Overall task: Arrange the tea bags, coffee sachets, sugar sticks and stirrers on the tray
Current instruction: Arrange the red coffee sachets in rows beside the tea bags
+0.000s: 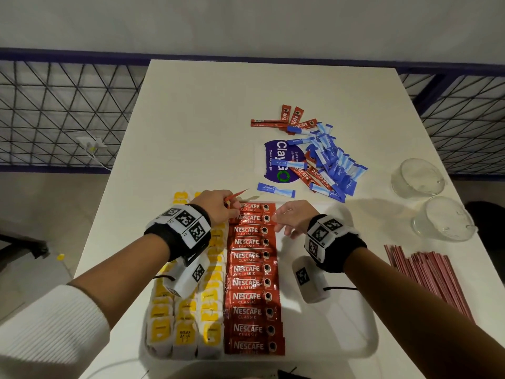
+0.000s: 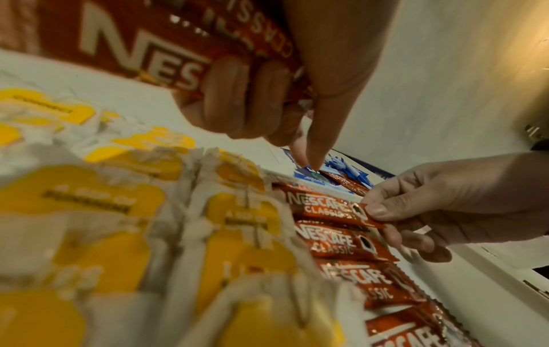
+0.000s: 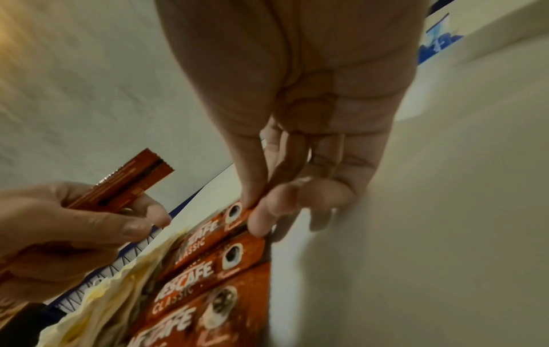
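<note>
A white tray [image 1: 330, 337] holds rows of yellow tea bags [image 1: 185, 318] on its left. Beside them runs a column of red coffee sachets [image 1: 251, 283]. My left hand [image 1: 231, 207] hovers at the column's far end and grips spare red sachets [image 2: 142, 42], whose tips stick out [image 3: 127, 185]. My right hand [image 1: 276, 220] pinches the right end of a sachet [image 2: 332, 209] near the far end of the column, thumb and forefinger closed on its edge [image 3: 237, 211]. Blue sugar sticks [image 1: 330, 160] and red stirrers [image 1: 429, 280] lie on the table off the tray.
Loose coffee sachets [image 1: 289, 120] mix with the sugar pile beyond the tray, over a purple sticker [image 1: 278, 162]. One sugar stick [image 1: 276, 190] lies alone by the tray's far edge. Two glass cups [image 1: 416, 177] [image 1: 444, 218] stand at the right. The tray's right half is bare.
</note>
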The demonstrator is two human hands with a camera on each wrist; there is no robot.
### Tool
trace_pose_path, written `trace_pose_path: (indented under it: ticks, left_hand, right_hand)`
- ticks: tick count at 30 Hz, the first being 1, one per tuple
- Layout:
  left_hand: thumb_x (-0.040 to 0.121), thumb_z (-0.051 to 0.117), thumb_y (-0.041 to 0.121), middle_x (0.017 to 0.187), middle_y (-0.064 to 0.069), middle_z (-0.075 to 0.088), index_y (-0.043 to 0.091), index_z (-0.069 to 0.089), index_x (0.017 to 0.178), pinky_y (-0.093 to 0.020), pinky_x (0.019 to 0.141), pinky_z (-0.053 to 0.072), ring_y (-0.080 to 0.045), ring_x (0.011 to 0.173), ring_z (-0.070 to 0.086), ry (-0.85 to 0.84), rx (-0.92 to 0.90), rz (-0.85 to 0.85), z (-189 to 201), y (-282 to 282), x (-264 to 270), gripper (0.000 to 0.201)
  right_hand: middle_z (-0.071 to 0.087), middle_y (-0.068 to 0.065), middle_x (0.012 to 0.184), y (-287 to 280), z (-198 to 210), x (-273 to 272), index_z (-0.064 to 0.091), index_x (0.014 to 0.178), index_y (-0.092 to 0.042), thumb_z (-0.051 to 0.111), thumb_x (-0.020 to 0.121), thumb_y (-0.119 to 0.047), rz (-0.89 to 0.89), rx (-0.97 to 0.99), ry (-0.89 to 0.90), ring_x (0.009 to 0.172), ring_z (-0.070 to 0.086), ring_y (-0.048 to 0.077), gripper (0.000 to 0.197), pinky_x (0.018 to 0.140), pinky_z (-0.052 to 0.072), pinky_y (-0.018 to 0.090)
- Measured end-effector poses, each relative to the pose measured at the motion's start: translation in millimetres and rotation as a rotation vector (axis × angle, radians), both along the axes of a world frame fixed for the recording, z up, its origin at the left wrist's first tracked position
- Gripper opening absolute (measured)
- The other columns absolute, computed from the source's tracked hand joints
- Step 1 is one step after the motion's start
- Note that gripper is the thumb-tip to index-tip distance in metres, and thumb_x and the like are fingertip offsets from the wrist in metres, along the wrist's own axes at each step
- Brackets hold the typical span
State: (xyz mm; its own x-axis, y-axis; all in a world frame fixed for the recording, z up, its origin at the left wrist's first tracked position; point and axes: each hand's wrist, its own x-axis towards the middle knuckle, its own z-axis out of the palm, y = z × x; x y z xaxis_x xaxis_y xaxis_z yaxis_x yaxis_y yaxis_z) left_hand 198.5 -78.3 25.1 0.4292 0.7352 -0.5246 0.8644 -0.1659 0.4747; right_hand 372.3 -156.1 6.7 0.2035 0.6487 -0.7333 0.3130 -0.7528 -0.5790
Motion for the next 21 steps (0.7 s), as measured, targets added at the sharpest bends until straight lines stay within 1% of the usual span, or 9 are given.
trace_pose_path:
  ticks: [3, 6, 9, 14, 17, 19, 21]
  left_hand:
    - [0.089, 0.058, 0.028, 0.084, 0.004, 0.054, 0.021, 0.058, 0.096, -0.016, 0.057, 0.037, -0.014, 0.082, 0.051, -0.003, 0.001, -0.001, -1, 0, 0, 0.01]
    - [0.09, 0.056, 0.028, 0.082, 0.005, 0.052, 0.02, 0.057, 0.097, -0.016, 0.057, 0.037, -0.014, 0.081, 0.051, 0.006, 0.0, -0.011, -1, -1, 0, 0.01]
    - [0.09, 0.055, 0.029, 0.084, 0.003, 0.054, 0.02, 0.055, 0.095, -0.017, 0.059, 0.039, -0.015, 0.082, 0.052, 0.008, -0.003, -0.012, 0, -2, 0, 0.009]
    - [0.09, 0.055, 0.029, 0.089, 0.0, 0.056, 0.02, 0.054, 0.095, -0.017, 0.06, 0.039, -0.016, 0.082, 0.052, 0.005, -0.009, -0.014, 2, -2, -1, 0.01]
    - [0.092, 0.052, 0.031, 0.086, 0.0, 0.056, 0.02, 0.052, 0.094, -0.017, 0.058, 0.037, -0.016, 0.08, 0.051, 0.013, 0.003, -0.019, 3, -2, -2, 0.011]
    - [0.092, 0.051, 0.033, 0.081, 0.002, 0.054, 0.02, 0.052, 0.094, -0.018, 0.056, 0.036, -0.015, 0.077, 0.05, 0.01, -0.004, -0.016, 5, -2, -2, 0.013]
    - [0.091, 0.053, 0.034, 0.079, 0.003, 0.053, 0.02, 0.053, 0.092, -0.019, 0.057, 0.036, -0.015, 0.077, 0.049, -0.009, -0.026, -0.028, 8, -3, -1, 0.015]
  right_hand:
    - [0.063, 0.006, 0.074, 1, -2, -1, 0.05, 0.083, -0.014, 0.064, 0.086, -0.016, -0.042, 0.003, 0.016, 0.057, 0.052, 0.014, 0.015, 0.056, 0.045, 0.024]
    - [0.062, 0.007, 0.072, 2, -4, 0, 0.045, 0.08, -0.016, 0.066, 0.084, -0.014, -0.072, 0.013, 0.022, 0.057, 0.053, 0.014, 0.021, 0.057, 0.046, 0.026]
    - [0.063, 0.007, 0.072, 2, -6, 0, 0.044, 0.08, -0.016, 0.066, 0.084, -0.014, -0.082, 0.03, 0.016, 0.057, 0.053, 0.015, 0.022, 0.057, 0.047, 0.027]
    - [0.063, 0.005, 0.072, 0, -8, 1, 0.045, 0.079, -0.016, 0.066, 0.084, -0.019, -0.069, 0.03, -0.012, 0.06, 0.054, 0.014, 0.022, 0.06, 0.049, 0.028]
    - [0.061, 0.004, 0.072, -1, -7, 4, 0.045, 0.078, -0.016, 0.067, 0.084, -0.023, -0.052, 0.033, -0.031, 0.06, 0.053, 0.014, 0.024, 0.059, 0.048, 0.027]
    - [0.06, 0.004, 0.074, 0, -2, 6, 0.046, 0.08, -0.016, 0.068, 0.083, -0.026, -0.033, 0.065, -0.064, 0.061, 0.052, 0.014, 0.024, 0.058, 0.047, 0.026]
    - [0.058, 0.003, 0.077, 0, 6, 6, 0.048, 0.09, -0.017, 0.068, 0.082, -0.026, -0.002, 0.159, -0.057, 0.061, 0.052, 0.014, 0.023, 0.057, 0.046, 0.025]
